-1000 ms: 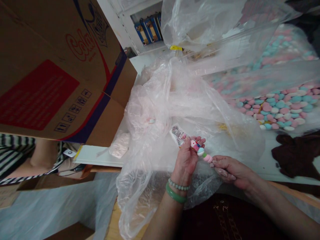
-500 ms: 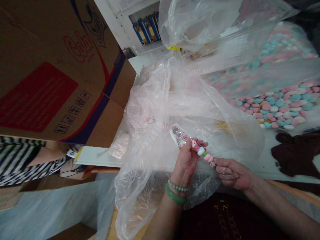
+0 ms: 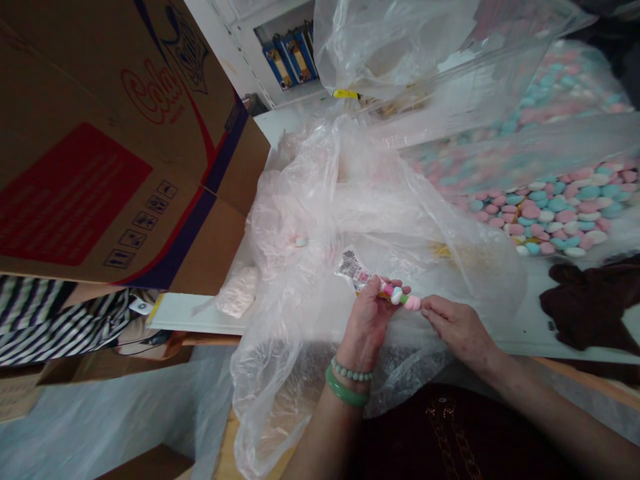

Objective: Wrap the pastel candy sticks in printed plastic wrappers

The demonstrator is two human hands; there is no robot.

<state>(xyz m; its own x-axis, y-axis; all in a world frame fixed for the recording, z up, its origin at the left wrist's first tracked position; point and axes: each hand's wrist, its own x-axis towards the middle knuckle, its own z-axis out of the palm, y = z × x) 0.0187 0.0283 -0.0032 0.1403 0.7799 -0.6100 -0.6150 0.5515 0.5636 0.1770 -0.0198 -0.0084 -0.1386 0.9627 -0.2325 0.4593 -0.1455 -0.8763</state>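
Observation:
My left hand (image 3: 373,313), with a green bangle and a beaded bracelet at the wrist, is closed around a small candy stick (image 3: 395,295) with pink, white and green pieces and a clear printed wrapper (image 3: 354,268) at its upper left end. My right hand (image 3: 453,327) pinches at the lower right end, beside the pink piece. Both hands are above a large crumpled clear plastic bag (image 3: 310,287) spread over the white table (image 3: 200,313).
A big cardboard box (image 3: 100,133) stands at the left, with a person's striped clothing (image 3: 60,327) below it. Pink, blue and white candies (image 3: 565,213) lie in clear plastic at the right. A dark cloth (image 3: 585,303) rests at the right edge.
My right hand has turned, its fingers now less curled and its back more visible. The candy stick has shifted slightly left and up with my left hand.

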